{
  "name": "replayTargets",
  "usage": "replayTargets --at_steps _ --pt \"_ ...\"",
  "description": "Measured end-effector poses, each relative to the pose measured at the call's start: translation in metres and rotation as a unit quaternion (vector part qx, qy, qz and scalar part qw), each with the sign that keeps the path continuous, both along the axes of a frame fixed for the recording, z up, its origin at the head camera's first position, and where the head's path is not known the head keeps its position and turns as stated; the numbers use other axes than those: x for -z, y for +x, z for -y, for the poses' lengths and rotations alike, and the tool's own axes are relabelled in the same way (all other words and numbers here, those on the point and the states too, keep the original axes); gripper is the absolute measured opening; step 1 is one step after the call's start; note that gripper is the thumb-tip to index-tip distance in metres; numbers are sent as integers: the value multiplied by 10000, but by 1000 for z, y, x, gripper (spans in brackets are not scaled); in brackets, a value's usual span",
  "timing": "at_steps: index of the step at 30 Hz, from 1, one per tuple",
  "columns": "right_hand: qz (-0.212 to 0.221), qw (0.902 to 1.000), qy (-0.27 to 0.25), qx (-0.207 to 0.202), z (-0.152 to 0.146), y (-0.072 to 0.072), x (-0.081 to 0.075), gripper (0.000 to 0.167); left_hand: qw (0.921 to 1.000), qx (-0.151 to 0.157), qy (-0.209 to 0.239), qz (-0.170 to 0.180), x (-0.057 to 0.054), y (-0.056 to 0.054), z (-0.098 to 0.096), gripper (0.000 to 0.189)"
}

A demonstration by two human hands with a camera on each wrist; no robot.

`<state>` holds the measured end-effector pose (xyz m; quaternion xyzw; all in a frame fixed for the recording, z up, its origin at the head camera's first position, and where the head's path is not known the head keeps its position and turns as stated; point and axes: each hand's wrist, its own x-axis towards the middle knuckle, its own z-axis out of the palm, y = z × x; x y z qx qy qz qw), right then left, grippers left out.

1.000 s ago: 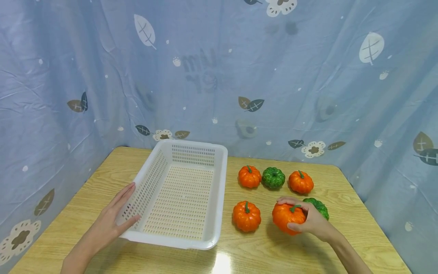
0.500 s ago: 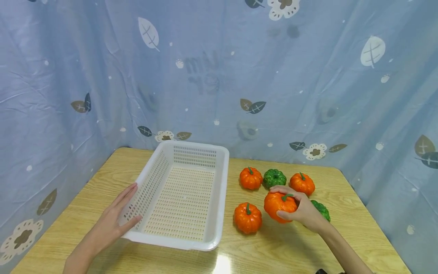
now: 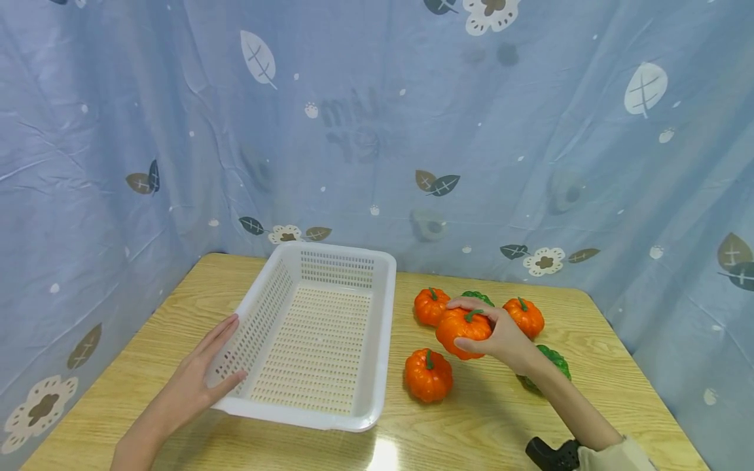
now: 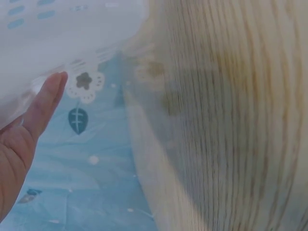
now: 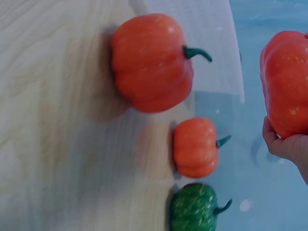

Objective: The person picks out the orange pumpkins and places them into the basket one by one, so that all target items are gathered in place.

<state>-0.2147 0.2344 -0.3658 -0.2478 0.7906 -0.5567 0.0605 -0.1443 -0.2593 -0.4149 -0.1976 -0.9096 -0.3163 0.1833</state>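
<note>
A white plastic basket (image 3: 385,340) with slotted walls stands on the table, left of centre in the head view. My left hand (image 3: 191,389) rests at its near left corner, fingers straight along the rim; the left wrist view shows fingers (image 4: 45,103) against its outer wall. My right hand (image 3: 512,343) holds an orange toy pumpkin (image 3: 462,333) with a green stem, thumb on its near side. In the right wrist view this pumpkin (image 5: 288,84) is raised off the table. Another orange pumpkin (image 3: 429,376) sits between it and the basket.
Behind the held pumpkin stand an orange pumpkin (image 3: 430,305), a green pumpkin (image 3: 478,297) partly hidden by the hand, and another orange pumpkin (image 3: 524,317). A second green pumpkin (image 3: 554,360) lies behind the right forearm. A blue patterned curtain (image 3: 353,131) closes off the table's back.
My right hand has lifted the orange pumpkin and carried it left and farther back, away from the green pumpkin at right. My left hand stays on the basket.
</note>
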Motion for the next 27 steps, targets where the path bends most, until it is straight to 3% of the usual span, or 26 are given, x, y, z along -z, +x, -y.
replayTargets --at_steps 6,13,27 --pt "191 9998 0 -96 18 -8 -10 50 10000 0 -13 -15 0 0 -1 84" --pt "312 9981 -352 -397 42 -16 -20 51 10000 -21 -16 -56 3 -1 1 84" --pt "483 9971 -506 -286 84 -41 -23 53 10000 -39 18 4 1 0 1 84"
